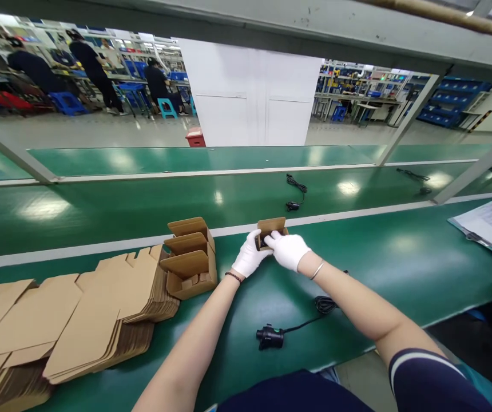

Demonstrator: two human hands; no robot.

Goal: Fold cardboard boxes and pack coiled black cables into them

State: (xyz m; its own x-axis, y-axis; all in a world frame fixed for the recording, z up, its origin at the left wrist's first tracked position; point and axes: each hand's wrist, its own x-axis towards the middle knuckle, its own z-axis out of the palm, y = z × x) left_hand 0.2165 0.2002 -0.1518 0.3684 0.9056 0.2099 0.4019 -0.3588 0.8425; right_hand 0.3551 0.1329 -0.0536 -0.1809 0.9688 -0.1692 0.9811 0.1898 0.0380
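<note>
A small brown card box [271,226] is held at 12 o'clock, on or just above the green work bench [357,274]. It is gripped by the gloved left hand [250,254] and the gloved right hand [286,250]. A dark thing is seen inside. A black plug [270,336] lies at 6 o'clock, and flat card boxes [78,315] are piled at 9 o'clock.

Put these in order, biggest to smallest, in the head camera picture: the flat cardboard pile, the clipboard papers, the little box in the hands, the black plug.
1. Flat cardboard pile
2. Clipboard papers
3. Then the little box and black plug look similar; the plug is nearer the camera, so unsure.
</note>
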